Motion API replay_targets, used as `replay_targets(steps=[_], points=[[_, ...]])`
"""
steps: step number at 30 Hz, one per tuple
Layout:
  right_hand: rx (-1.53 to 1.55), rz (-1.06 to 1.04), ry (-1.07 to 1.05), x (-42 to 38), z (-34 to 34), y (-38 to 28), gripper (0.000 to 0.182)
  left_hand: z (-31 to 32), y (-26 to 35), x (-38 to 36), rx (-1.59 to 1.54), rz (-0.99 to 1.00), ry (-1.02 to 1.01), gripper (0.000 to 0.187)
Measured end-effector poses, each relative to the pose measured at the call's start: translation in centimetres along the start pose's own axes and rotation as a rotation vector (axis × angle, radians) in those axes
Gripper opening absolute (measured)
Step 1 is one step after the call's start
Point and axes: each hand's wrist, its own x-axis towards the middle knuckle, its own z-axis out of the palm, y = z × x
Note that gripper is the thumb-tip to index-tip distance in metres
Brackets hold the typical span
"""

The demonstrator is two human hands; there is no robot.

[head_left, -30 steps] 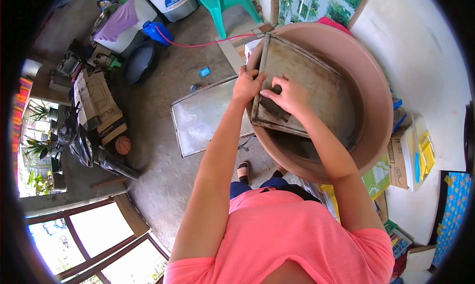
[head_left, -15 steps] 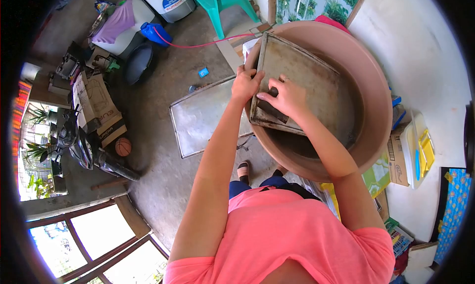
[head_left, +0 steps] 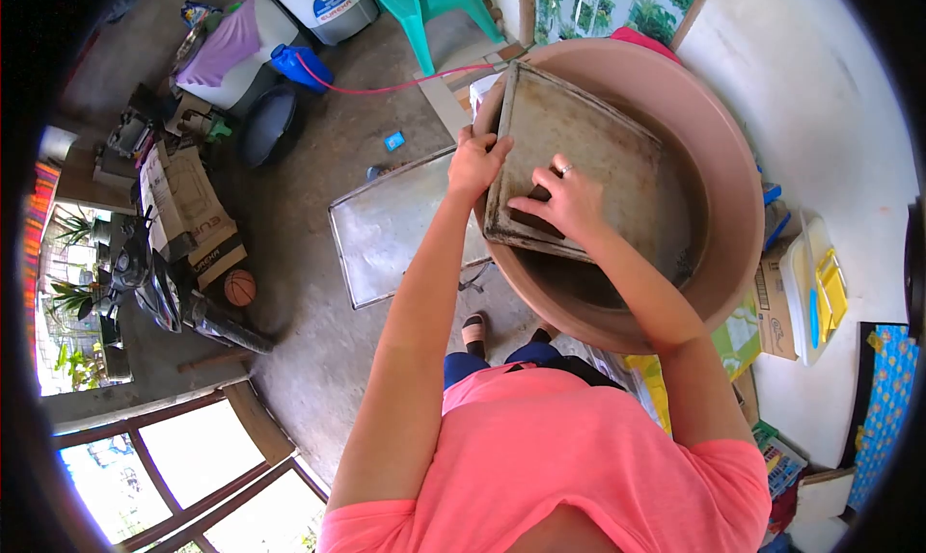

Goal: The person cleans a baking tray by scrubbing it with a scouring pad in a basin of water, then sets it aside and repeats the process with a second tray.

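A shallow rectangular metal tray (head_left: 588, 119) with a raised rim and brownish stains lies tilted across the large pinkish-brown basin (head_left: 738, 215). My left hand (head_left: 476, 162) is closed around the tray's left edge, by the basin's rim. Over the tray's lower left part, my right hand (head_left: 569, 201) has its fingers bent around a small dark pad (head_left: 540, 192), pressed to the surface. The fingers mostly cover the pad, so its exact kind is hard to make out. Dark water (head_left: 690, 225) shows in the basin to the right of the tray.
Another metal tray (head_left: 395, 230) rests low, left of the basin. A green plastic chair (head_left: 420, 3), a pink hose (head_left: 405, 87) and a black tub (head_left: 268, 126) are farther back. Cardboard boxes (head_left: 198, 201), a basketball (head_left: 240, 287) and a motorcycle (head_left: 159, 283) stand at the left.
My right hand has slid slightly right and down over the tray, away from my left hand. My left hand keeps its hold on the tray's edge.
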Motion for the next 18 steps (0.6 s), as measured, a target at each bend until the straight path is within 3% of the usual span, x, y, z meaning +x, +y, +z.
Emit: replay_targets(steps=[4,10,18], points=[[-0.020,-0.176,0.031,-0.4,-0.3,-0.9,0.046,-0.1,0.2,-0.2,0.006,0.014,0.021,0.044],[-0.085,-0.259,0.080,-0.5,-0.4,-0.8,0.045,-0.1,-0.1,-0.2,0.017,0.021,0.010,0.044],[-0.060,0.008,-0.027,1.8,0.3,-1.6,0.044,0.0,0.1,-0.1,-0.002,0.015,0.019,0.044]])
